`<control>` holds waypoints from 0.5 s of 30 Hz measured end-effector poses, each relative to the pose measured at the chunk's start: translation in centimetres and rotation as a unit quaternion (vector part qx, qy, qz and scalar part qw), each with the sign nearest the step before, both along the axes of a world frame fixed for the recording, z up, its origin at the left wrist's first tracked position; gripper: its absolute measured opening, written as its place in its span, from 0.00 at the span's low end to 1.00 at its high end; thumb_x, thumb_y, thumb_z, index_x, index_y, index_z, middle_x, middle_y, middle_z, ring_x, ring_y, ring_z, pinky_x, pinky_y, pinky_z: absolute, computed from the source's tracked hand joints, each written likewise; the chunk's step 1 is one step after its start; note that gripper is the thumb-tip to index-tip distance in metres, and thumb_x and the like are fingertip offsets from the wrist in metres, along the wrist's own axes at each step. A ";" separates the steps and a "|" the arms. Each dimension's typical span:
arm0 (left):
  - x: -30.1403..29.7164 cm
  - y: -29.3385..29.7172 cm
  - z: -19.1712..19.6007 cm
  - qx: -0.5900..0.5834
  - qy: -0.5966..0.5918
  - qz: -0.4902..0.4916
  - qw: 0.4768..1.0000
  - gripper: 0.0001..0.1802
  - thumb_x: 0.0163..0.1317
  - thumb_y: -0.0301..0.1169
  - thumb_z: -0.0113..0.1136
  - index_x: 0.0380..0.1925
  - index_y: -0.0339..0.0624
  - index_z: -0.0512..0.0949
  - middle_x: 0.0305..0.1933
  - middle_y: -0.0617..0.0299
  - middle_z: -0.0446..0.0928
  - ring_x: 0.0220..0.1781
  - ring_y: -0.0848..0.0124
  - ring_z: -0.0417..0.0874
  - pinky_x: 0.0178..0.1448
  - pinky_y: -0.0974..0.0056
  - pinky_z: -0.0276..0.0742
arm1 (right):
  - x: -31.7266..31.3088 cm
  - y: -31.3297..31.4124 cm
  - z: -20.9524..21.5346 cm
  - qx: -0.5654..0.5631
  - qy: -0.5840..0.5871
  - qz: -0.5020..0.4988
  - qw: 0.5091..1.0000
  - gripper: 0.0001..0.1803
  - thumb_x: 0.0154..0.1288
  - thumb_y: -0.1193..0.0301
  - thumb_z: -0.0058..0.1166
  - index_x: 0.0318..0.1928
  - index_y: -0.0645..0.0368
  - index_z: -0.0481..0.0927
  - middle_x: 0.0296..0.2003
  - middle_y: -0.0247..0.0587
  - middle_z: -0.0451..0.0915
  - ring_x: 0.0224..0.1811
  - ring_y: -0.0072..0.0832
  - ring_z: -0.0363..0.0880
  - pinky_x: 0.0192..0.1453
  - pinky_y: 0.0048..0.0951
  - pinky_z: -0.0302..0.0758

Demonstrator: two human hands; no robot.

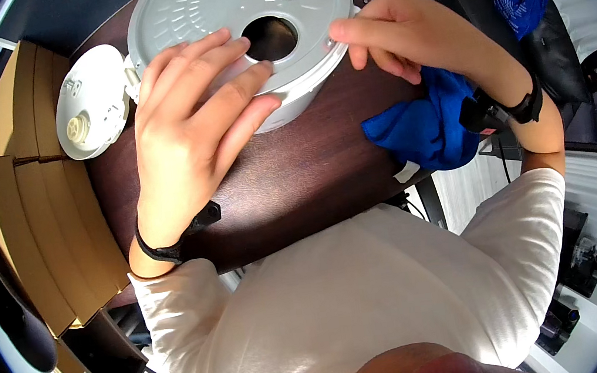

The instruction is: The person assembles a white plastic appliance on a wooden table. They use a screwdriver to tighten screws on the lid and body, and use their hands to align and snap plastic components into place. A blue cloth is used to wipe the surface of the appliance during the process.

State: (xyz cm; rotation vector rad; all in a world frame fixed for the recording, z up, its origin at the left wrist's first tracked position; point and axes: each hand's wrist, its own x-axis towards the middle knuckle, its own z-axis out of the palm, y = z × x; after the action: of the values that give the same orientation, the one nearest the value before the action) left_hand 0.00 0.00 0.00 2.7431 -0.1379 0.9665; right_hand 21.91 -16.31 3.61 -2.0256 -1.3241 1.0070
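A round grey metal plate (210, 11) with embossed slots and a dark central hole (271, 39) tops a round white appliance body (296, 108) on the table. My left hand (189, 114) lies over the plate's near left part, fingers spread and fingertips close to the hole. At the right rim is my right hand (399, 32), its index fingertip against the edge beside a small shiny screw-like spot. Its other fingers are curled, and I cannot make out whether something small is between them. Left of the body lies a round white plastic cover (90, 100) with a cream-coloured round fitting.
The dark brown table (298, 179) carries a crumpled blue cloth (429, 126) near its right edge. Brown cardboard boxes (59, 238) line the left side. A black padded seat (559, 65) with a blue bag (521, 8) is at the far right.
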 end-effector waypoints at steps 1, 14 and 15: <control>-0.1 0.1 0.0 0.000 0.000 0.002 1.000 0.14 0.52 0.35 0.74 0.39 0.43 0.88 0.48 0.56 0.84 0.57 0.55 0.83 0.58 0.51 0.75 | -0.3 0.2 0.1 0.000 0.011 0.006 1.000 0.29 0.75 0.49 0.51 0.25 0.61 0.82 0.08 0.31 0.70 0.08 0.18 0.68 0.15 0.18 0.64; -0.3 -0.3 0.2 -0.017 0.037 0.014 0.999 0.17 0.52 0.32 0.73 0.43 0.40 0.88 0.53 0.54 0.84 0.62 0.53 0.82 0.65 0.51 0.74 | 1.0 -0.3 0.2 0.023 0.139 0.055 0.988 0.29 0.79 0.53 0.46 0.26 0.61 0.81 0.07 0.28 0.66 0.06 0.15 0.63 0.12 0.17 0.60; -0.2 -0.3 0.2 -0.009 0.026 0.011 1.000 0.17 0.52 0.33 0.74 0.42 0.41 0.88 0.51 0.54 0.84 0.60 0.53 0.82 0.62 0.51 0.75 | 1.8 -0.6 0.3 0.040 0.109 0.049 0.992 0.27 0.79 0.54 0.47 0.27 0.61 0.81 0.08 0.29 0.68 0.06 0.16 0.65 0.13 0.19 0.62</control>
State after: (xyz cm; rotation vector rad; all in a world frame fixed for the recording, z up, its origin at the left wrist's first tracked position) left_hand -0.20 -0.27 0.18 2.7566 -0.0906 0.8967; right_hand 23.73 -16.93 3.93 -1.7523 -1.3337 1.1636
